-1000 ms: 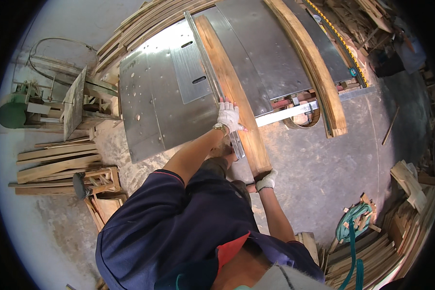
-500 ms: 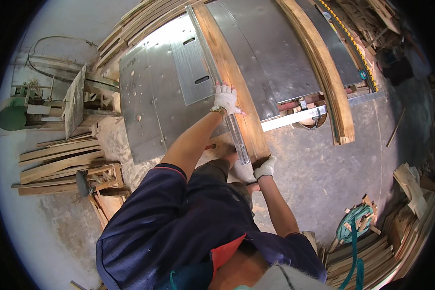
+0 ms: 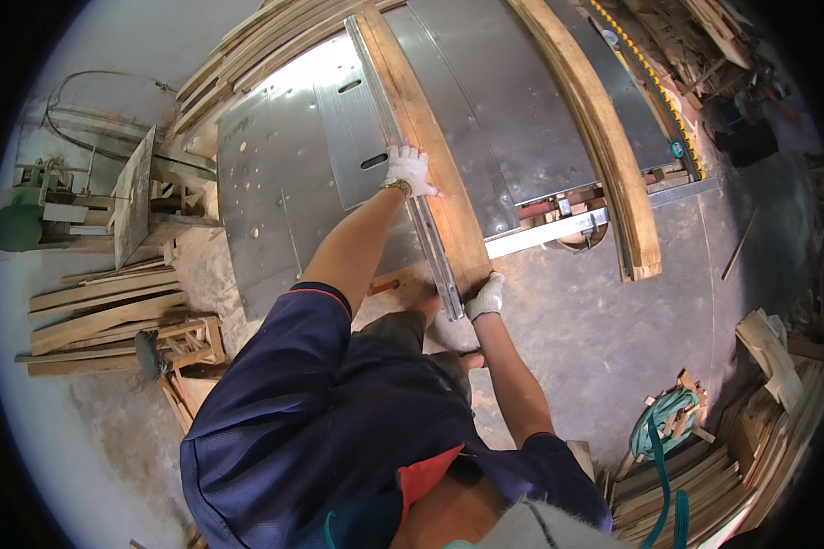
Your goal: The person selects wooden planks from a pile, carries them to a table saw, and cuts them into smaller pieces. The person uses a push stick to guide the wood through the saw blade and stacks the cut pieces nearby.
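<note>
A long wooden board [image 3: 433, 156] lies along a straight metal fence [image 3: 425, 236] on a grey metal machine table [image 3: 348, 233]. My left hand [image 3: 408, 171], in a white glove with bare fingertips, rests over the fence and the board's left edge. Its fingers are spread and point away from me, with the thumb out on the board's top. At the near end of the board, my right hand [image 3: 486, 296], also gloved, is closed around the end corner. The fingers under the board are hidden. A watch [image 3: 395, 186] sits on my left wrist.
Stacked planks [image 3: 618, 165] overhang the table's near edge at right. A white metal bar [image 3: 540, 235] crosses there. Wood piles lie at left [image 3: 110, 316] and lower right [image 3: 696, 480]. A coiled green hose [image 3: 666, 423] lies on the floor, and a green machine [image 3: 16, 224] stands far left.
The board has slid away from me along the fence, baring more of the fence's near end. Both hands have moved forward with it. The whole view has shifted slightly.
</note>
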